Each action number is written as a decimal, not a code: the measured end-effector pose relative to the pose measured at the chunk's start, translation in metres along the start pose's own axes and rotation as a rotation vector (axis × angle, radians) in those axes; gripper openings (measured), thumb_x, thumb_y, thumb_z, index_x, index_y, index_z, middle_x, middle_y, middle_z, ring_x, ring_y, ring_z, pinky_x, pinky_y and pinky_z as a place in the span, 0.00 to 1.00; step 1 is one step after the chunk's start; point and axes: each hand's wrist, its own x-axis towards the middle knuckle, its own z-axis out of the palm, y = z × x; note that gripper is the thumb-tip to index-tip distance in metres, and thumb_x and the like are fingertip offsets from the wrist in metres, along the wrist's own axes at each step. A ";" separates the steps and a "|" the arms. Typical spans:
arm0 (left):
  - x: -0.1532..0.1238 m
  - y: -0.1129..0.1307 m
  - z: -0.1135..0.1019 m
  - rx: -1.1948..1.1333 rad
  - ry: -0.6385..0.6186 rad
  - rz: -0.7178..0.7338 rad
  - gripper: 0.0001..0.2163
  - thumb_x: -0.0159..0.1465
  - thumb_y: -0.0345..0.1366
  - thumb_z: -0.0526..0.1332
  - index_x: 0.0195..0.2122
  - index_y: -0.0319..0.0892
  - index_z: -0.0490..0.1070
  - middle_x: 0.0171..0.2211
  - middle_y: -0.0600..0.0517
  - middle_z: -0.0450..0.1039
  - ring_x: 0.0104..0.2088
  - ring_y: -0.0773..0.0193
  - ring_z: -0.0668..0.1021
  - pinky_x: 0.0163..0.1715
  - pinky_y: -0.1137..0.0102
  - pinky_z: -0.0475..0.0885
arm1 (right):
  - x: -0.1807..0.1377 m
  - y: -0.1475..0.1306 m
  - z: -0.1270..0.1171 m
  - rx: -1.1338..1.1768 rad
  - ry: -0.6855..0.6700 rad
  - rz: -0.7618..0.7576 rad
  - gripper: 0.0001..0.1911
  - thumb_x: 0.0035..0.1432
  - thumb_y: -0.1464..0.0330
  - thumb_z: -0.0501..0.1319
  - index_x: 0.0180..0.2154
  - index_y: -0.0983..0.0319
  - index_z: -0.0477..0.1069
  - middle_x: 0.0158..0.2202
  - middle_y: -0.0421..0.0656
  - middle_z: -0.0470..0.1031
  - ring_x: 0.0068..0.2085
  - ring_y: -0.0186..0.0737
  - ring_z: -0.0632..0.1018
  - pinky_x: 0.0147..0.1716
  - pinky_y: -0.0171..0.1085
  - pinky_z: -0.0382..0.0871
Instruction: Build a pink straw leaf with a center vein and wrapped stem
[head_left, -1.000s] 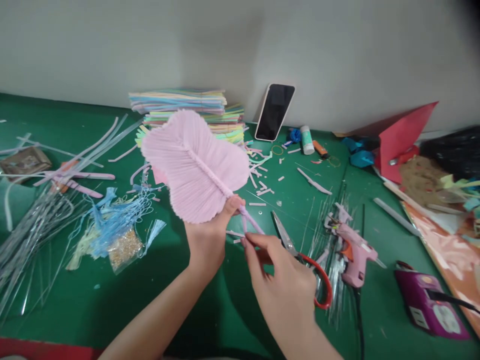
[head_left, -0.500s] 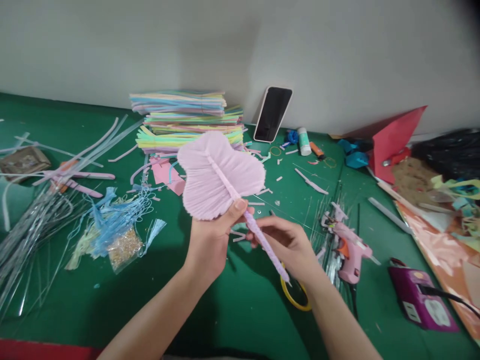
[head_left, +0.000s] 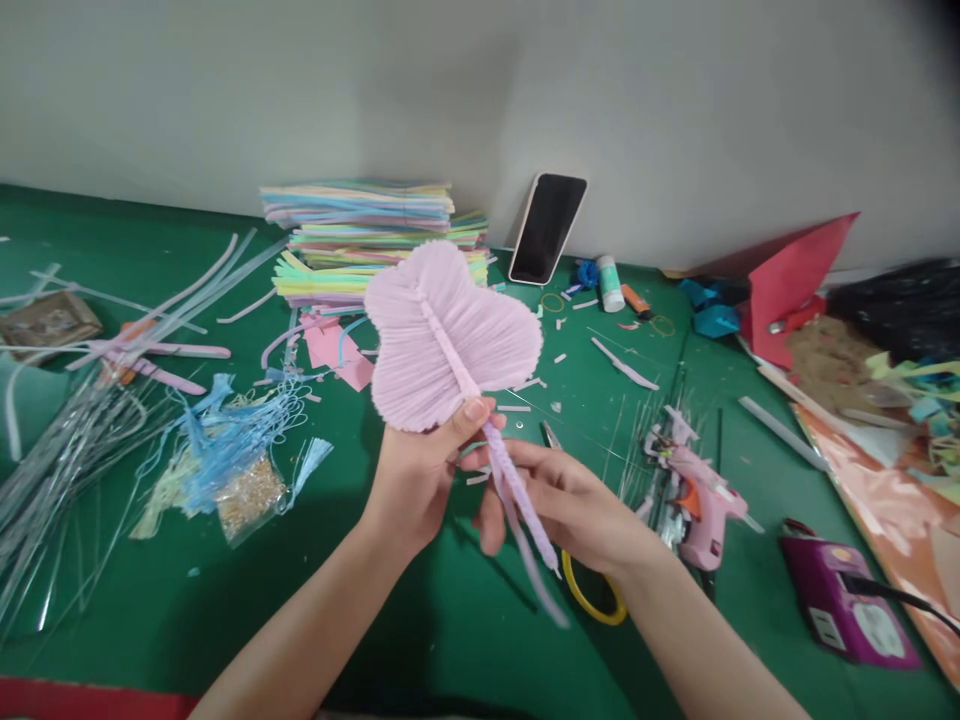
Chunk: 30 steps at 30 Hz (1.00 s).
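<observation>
A pale pink fan (head_left: 405, 370) of fuzzy pipe cleaners, with three rounded lobes and a central rib, is held up in front of me. My left hand (head_left: 420, 480) grips it where the head meets the handle, thumb on top. The handle (head_left: 525, 505) is wrapped in lilac pipe cleaner and slants down to the right. From its upper part a loose lilac pipe cleaner (head_left: 529, 560) hangs, its lower end blurred. My right hand (head_left: 566, 500) is curled around the handle, its fingers partly hidden behind it. Yellow-handled scissors (head_left: 592, 610) lie beneath the right hand.
Bundled pipe cleaners (head_left: 352, 210) and a leaning phone (head_left: 549, 230) stand by the wall. At left lie blue tassels (head_left: 225, 440), a bag of gold beads (head_left: 251, 495) and wire stems (head_left: 67, 480). To the right are a pink glue gun (head_left: 701, 500) and a purple power box (head_left: 847, 600).
The fan has risen slightly and shifted a little right. A loose pipe cleaner now hangs beside the handle. My right hand has moved left, its fingers reaching behind the handle.
</observation>
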 end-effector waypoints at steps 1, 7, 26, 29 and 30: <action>0.000 0.000 0.000 -0.015 -0.007 0.009 0.08 0.49 0.34 0.74 0.27 0.39 0.78 0.24 0.54 0.77 0.26 0.71 0.78 0.28 0.78 0.75 | 0.001 0.004 0.000 0.042 -0.001 0.004 0.18 0.60 0.57 0.61 0.46 0.63 0.73 0.24 0.38 0.71 0.24 0.32 0.73 0.30 0.36 0.72; 0.000 0.001 -0.001 0.004 -0.078 -0.004 0.07 0.52 0.36 0.73 0.27 0.40 0.78 0.25 0.54 0.77 0.28 0.69 0.78 0.28 0.76 0.74 | 0.008 -0.005 0.001 -0.334 0.255 -0.150 0.11 0.60 0.60 0.62 0.33 0.62 0.76 0.26 0.38 0.71 0.23 0.29 0.69 0.22 0.30 0.67; -0.005 -0.006 0.010 -0.017 0.077 0.054 0.09 0.49 0.33 0.74 0.29 0.40 0.76 0.28 0.56 0.77 0.34 0.65 0.80 0.39 0.71 0.76 | -0.004 -0.034 0.001 -1.224 0.583 -0.532 0.07 0.60 0.70 0.61 0.33 0.60 0.78 0.23 0.38 0.74 0.21 0.30 0.69 0.20 0.31 0.62; -0.004 -0.011 0.011 -0.073 0.111 0.060 0.09 0.50 0.32 0.74 0.30 0.40 0.76 0.29 0.55 0.77 0.37 0.65 0.80 0.41 0.70 0.76 | 0.005 -0.012 0.004 -1.057 0.716 -0.534 0.09 0.61 0.68 0.60 0.34 0.59 0.80 0.22 0.38 0.74 0.21 0.32 0.70 0.20 0.32 0.62; -0.004 -0.012 0.010 -0.078 0.124 0.067 0.09 0.49 0.31 0.74 0.30 0.41 0.76 0.29 0.55 0.77 0.37 0.65 0.80 0.42 0.70 0.76 | 0.007 -0.005 0.007 -1.006 0.765 -0.534 0.09 0.61 0.67 0.60 0.35 0.59 0.80 0.22 0.39 0.74 0.22 0.32 0.70 0.20 0.32 0.63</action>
